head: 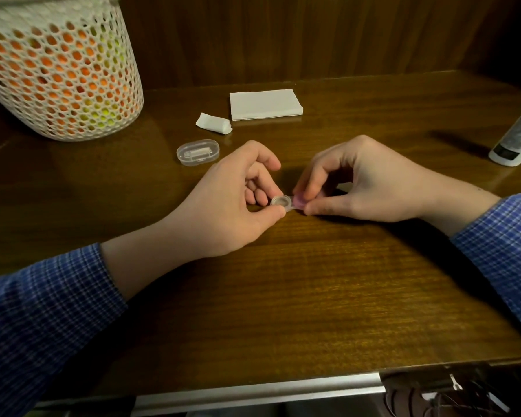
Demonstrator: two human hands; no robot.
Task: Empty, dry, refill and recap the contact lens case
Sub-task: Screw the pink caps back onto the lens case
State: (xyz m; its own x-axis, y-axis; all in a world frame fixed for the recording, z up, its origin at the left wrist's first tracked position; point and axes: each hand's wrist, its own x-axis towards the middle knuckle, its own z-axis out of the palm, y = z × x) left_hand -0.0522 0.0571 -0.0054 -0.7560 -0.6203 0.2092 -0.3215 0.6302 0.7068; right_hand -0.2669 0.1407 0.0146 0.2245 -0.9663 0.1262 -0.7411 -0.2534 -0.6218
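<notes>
Left hand (247,194): thumb and fingers pinch the left well of the case (286,203), which sits low over the surface (283,296), mid-scene.
Right hand (352,185): fingertips pinch the purple cap (298,201) on the right well.
Case: left well has no cap; whether it holds fluid I cannot tell.
Progress: one cap seems off and the other is being turned, on or off I cannot say; a used-looking wad suggests drying may be done, with capping left.
Box (197,152): clear, lidded, just beyond the left hand.
Wad (214,123): crumpled tissue, farther back.
Tissues (265,104): folded stack beside the wad.
Bottle (518,136): far right, lying tilted, well apart.
Basket (57,67): white mesh, far left.
In the way: nothing near the hands.
</notes>
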